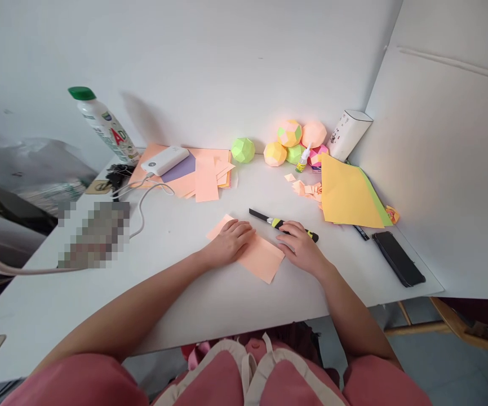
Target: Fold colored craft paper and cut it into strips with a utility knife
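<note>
On the desk (227,304), a peach paper strip (263,262) slants far-left to near-right under the flat, open left hand (229,243), while the right hand (302,248), its grip loosely open, lies nearer the roughly parallel utility knife (276,223) just beyond the strip.

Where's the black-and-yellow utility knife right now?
In the head view, just right of centre: the utility knife lies beyond the peach paper, its handle at the right hand.

Pink top (212,379) (w/ cream trim (247,380))
</note>
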A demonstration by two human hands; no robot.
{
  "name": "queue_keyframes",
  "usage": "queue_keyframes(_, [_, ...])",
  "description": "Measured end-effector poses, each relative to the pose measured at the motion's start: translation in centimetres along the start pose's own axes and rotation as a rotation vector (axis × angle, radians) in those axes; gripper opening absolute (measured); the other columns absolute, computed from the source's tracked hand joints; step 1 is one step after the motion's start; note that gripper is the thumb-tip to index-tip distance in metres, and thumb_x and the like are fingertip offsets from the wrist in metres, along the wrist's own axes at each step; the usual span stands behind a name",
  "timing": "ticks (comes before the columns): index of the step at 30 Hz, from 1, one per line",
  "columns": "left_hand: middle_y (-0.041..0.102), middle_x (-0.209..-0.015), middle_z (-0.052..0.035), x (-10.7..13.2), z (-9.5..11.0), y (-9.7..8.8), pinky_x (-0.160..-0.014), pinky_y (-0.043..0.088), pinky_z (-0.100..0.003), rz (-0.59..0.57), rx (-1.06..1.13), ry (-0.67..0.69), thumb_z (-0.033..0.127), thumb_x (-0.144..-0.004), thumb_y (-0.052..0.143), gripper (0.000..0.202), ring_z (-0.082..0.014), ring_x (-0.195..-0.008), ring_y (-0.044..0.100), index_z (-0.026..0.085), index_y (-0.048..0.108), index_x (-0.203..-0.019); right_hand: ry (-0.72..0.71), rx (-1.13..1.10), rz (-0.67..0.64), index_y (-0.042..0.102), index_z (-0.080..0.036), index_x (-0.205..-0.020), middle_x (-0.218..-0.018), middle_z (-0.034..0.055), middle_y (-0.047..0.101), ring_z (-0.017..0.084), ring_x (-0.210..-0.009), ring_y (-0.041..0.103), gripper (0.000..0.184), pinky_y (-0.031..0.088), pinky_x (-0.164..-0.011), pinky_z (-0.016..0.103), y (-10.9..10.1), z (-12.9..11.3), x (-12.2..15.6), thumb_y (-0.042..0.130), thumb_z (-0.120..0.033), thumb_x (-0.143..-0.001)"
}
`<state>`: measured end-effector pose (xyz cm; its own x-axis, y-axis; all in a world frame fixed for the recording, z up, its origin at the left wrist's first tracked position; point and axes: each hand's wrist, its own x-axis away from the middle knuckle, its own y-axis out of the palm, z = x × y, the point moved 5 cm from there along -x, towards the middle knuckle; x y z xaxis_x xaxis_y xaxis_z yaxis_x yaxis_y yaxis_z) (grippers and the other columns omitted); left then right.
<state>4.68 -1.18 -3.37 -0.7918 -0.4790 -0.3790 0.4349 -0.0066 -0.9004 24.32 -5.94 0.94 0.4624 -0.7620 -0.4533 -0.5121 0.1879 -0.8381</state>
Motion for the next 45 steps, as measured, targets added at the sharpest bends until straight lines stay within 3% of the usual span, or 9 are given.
queue_keyframes(25, [0.056, -0.126, -0.0138, -0.1, -0.4, 0.1, -0.107, 0.034, -0.052, -0.019, 0.074, -0.030, 0.017, -0.094, 0.035, 0.038, -0.0274, -0.124, 0.047, 0.018, 0.049, -0.129, 0.020, -0.048, -0.007, 0.068, -0.023, -0.094, -0.108, 0.0106, 0.063, 0.027, -0.115, 0.052, 0.019, 0.053, -0.090, 0.049, 0.0, 0.2, 0.1, 0.051, -0.018, -0.091])
queue_keyframes(30, [0.056, -0.125, -0.0140, -0.1, -0.3, -0.1, -0.106, 0.035, -0.052, 0.001, 0.062, -0.019, 0.016, -0.093, 0.036, 0.038, -0.0279, -0.123, 0.047, 0.018, 0.047, -0.130, 0.009, -0.087, -0.024, 0.067, -0.021, -0.099, -0.101, 0.0092, 0.065, 0.024, -0.103, 0.055, 0.019, 0.054, -0.085, 0.043, 0.3, -0.8, -0.1, 0.050, -0.016, -0.091])
queue_keyframes(38, [0.059, -0.119, -0.0134, -0.5, 0.1, -0.5, -0.104, 0.039, -0.052, 0.042, 0.026, 0.034, 0.016, -0.093, 0.040, 0.036, -0.0278, -0.120, 0.050, 0.019, 0.049, -0.128, 0.154, -0.038, -0.063, 0.059, -0.021, -0.118, -0.101, 0.0098, 0.064, 0.023, -0.093, 0.060, 0.029, 0.055, -0.076, 0.037, 2.3, -1.6, 0.2, 0.047, -0.023, -0.092])
queue_keyframes(45, [0.061, -0.111, -0.0118, -0.7, 0.4, -1.0, -0.099, 0.043, -0.048, 0.082, -0.003, 0.048, 0.015, -0.092, 0.045, 0.028, -0.0272, -0.117, 0.052, 0.019, 0.057, -0.117, 0.195, 0.018, -0.074, 0.065, -0.019, -0.109, -0.085, 0.0060, 0.060, 0.018, -0.076, 0.059, 0.028, 0.048, -0.062, 0.029, 3.6, -1.9, 0.3, 0.045, -0.015, -0.089])
